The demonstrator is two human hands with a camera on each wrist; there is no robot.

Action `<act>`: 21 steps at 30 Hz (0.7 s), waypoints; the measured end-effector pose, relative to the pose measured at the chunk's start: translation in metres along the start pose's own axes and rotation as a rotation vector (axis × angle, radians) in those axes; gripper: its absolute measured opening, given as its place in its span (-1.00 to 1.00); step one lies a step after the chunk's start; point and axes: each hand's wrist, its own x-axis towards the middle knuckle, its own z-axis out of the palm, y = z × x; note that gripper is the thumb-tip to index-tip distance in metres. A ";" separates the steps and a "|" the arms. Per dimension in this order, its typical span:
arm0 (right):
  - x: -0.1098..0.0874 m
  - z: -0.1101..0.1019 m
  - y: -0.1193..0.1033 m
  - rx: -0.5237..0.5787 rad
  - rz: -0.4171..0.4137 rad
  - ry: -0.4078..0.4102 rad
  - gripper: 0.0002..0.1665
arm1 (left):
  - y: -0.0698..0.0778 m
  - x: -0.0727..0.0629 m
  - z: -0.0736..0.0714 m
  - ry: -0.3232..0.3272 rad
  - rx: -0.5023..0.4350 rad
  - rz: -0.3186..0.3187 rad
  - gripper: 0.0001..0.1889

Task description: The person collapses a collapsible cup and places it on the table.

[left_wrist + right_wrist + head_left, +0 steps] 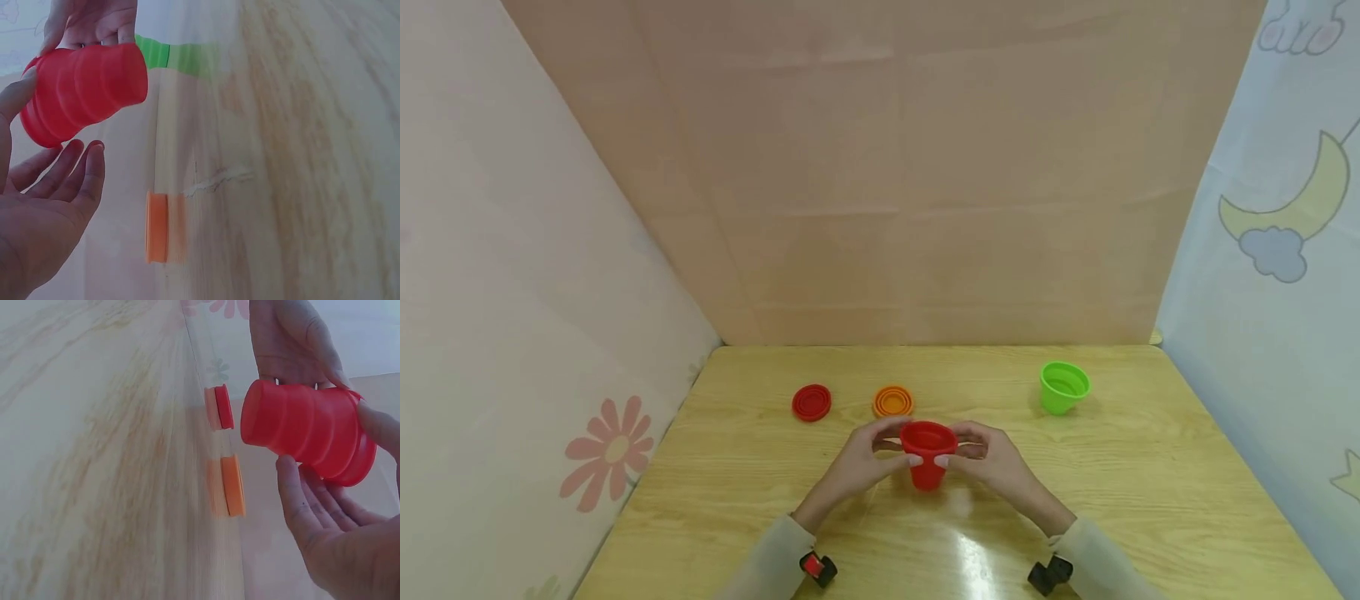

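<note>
A red collapsible cup (pixel 928 457), pulled out to a tall stepped shape, is held between both hands with its wide rim upward. On its left side, my left hand (pixel 867 457) grips it near the rim, thumb at the front and fingers behind. My right hand (pixel 996 467) holds the opposite side in the same way. Both wrist views show the cup's ribbed wall (pixel 87 90) and its narrow base (pixel 251 415) raised off the table. Some fingertips are hidden behind the cup in the head view.
Beyond the hands, a flattened red cup (pixel 812 402) and a flattened orange cup (pixel 892 402) lie on the wooden table (pixel 730 475). An extended green cup (pixel 1063 388) stands at the back right. Cloth-covered walls border the table at the back and both sides.
</note>
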 end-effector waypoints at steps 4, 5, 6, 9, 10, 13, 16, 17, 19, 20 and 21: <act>0.000 0.000 0.000 0.012 0.034 -0.012 -0.41 | -0.001 0.000 -0.001 0.009 0.017 0.002 -0.39; 0.000 0.000 0.000 0.019 0.043 -0.015 -0.40 | -0.002 0.000 -0.001 0.009 0.021 0.004 -0.39; 0.000 0.000 0.001 0.029 0.052 -0.018 -0.40 | -0.002 0.000 -0.002 0.006 0.022 0.005 -0.40; 0.001 -0.001 0.003 0.089 0.087 -0.038 -0.40 | -0.004 0.001 -0.002 -0.003 0.026 0.013 -0.41; 0.001 -0.001 0.004 0.114 0.099 -0.049 -0.39 | -0.004 0.001 -0.001 -0.005 0.027 0.015 -0.42; 0.001 -0.002 0.005 0.172 0.123 -0.081 -0.39 | -0.006 0.001 -0.001 -0.006 0.024 0.025 -0.45; 0.000 -0.003 0.005 0.219 0.135 -0.113 -0.40 | -0.006 0.002 -0.001 -0.008 0.022 0.030 -0.47; 0.000 -0.004 0.005 0.239 0.138 -0.124 -0.42 | -0.007 0.002 -0.001 -0.007 0.022 0.028 -0.48; -0.001 -0.005 0.005 0.294 0.148 -0.149 -0.48 | -0.007 0.002 0.000 -0.006 0.021 0.031 -0.50; -0.001 -0.006 0.005 0.317 0.153 -0.160 -0.51 | -0.008 0.002 0.000 -0.005 0.020 0.033 -0.52; -0.001 -0.007 0.006 0.339 0.158 -0.173 -0.54 | -0.008 0.002 0.000 -0.002 0.018 0.031 -0.55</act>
